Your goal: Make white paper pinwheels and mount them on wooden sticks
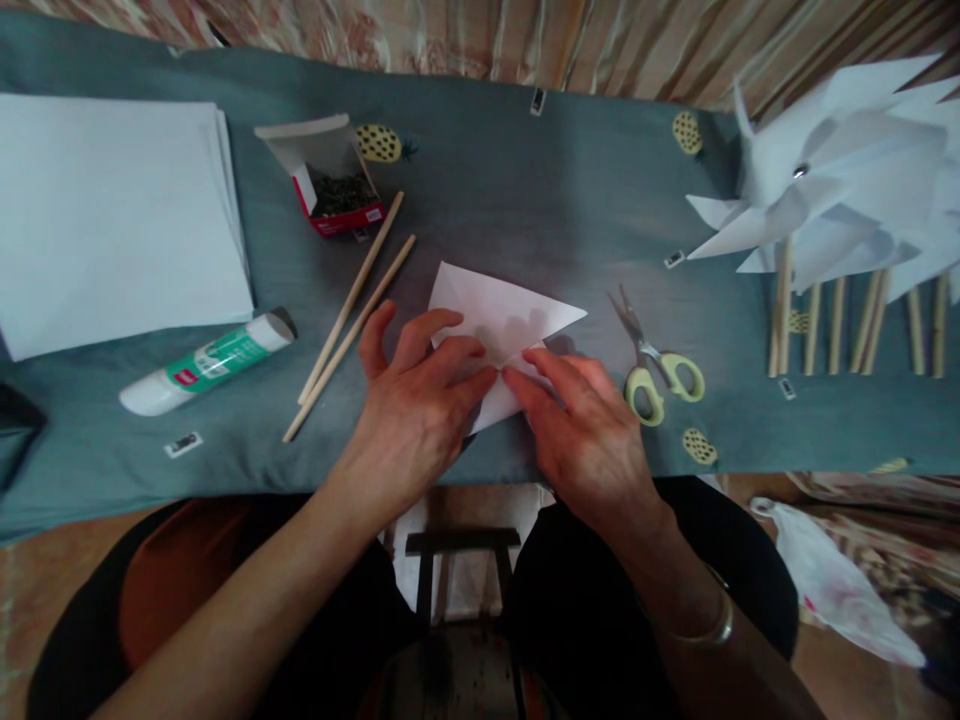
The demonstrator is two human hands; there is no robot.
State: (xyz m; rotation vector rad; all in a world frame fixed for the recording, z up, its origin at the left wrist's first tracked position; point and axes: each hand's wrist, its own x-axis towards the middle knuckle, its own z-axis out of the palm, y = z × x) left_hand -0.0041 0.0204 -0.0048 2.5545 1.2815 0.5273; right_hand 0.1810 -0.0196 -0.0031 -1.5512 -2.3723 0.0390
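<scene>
Head view – folded paper (504, 312) under left hand (416, 410), right hand (585, 425) fingertips.

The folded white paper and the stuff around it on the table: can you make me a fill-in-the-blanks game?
1. Both hands, left hand and right hand, press on the folded white paper, which has the shape of a ____.
2. The yellow-handled scissors lie to the ____ of the paper.
3. ____ thin wooden sticks lie beside the green-and-white glue tube.
4. The small red box is ____.

Missing words: triangle; right; two; open
</scene>
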